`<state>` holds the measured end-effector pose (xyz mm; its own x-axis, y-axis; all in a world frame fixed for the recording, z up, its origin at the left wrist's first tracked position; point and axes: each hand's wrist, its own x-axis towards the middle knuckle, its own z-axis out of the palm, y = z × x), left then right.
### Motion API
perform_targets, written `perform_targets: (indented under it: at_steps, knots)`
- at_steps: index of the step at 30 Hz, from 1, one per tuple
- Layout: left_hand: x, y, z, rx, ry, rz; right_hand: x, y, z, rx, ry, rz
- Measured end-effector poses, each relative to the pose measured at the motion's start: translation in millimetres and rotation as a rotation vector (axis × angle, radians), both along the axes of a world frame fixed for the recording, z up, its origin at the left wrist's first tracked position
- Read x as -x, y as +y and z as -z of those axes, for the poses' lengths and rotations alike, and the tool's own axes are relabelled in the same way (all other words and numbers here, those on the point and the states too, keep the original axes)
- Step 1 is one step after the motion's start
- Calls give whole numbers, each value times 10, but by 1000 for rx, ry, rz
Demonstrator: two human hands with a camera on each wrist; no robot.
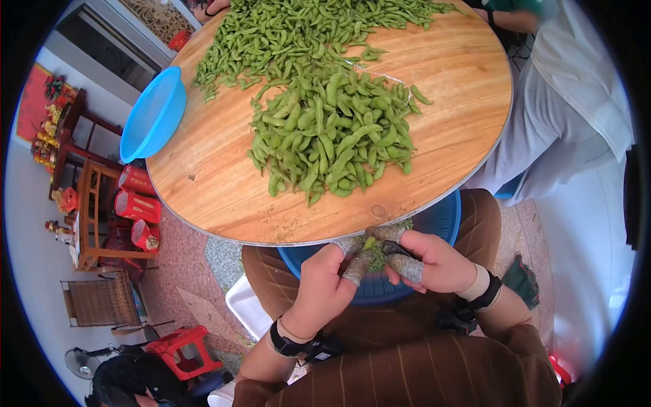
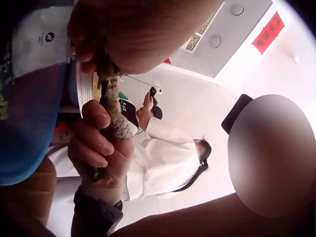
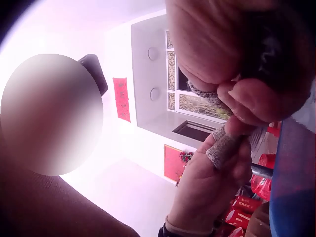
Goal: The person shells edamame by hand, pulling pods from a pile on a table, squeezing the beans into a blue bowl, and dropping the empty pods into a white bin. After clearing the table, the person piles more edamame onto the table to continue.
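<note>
My left hand (image 1: 322,275) and right hand (image 1: 441,261) meet over the blue basin (image 1: 453,217), just below the table's front edge. Grey textured coverings wrap the thumbs and some fingers, and green crumbs cling to them. Between its thumb and forefinger my left hand pinches a green pod (image 1: 370,242), mostly hidden by the coverings. The right hand's fingers curl round a slim dark thing (image 2: 97,173), whose end shows under the palm in the left wrist view; I cannot tell its kind. A heap of green soybean pods (image 1: 332,132) lies on the round wooden table (image 1: 224,203).
A larger pile of pods (image 1: 291,34) covers the table's far side. At its left edge sits a blue plastic basket (image 1: 152,115). Someone in white clothes (image 1: 576,81) sits on the right. On the floor are a white tray (image 1: 247,308) and a red stool (image 1: 183,353).
</note>
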<state>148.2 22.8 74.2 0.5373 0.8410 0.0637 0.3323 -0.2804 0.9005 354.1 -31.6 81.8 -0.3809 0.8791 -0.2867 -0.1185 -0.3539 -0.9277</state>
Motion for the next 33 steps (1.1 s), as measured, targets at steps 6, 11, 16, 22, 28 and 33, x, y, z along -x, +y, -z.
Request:
perform_targets:
  at_steps: [6, 11, 16, 22, 28, 33]
  knots:
    - [43, 30, -8, -197, 108, 90, 27, 15, 6, -60, -62, 14]
    - [89, 23, -37, 891, -326, 122, 47, -51, 24, 147, 314, -14]
    - [38, 36, 78, 811, -286, 123, 38, -15, 119, 312, 380, -3]
    - [53, -21, 232, -497, 396, 206, 114, -65, 267, 132, 79, 7]
    - [22, -42, 342, -378, 389, 154, 146, -43, 347, 141, 61, 74]
    - [151, 49, 387, 972, -320, 173, 73, -54, 429, 199, 286, 28]
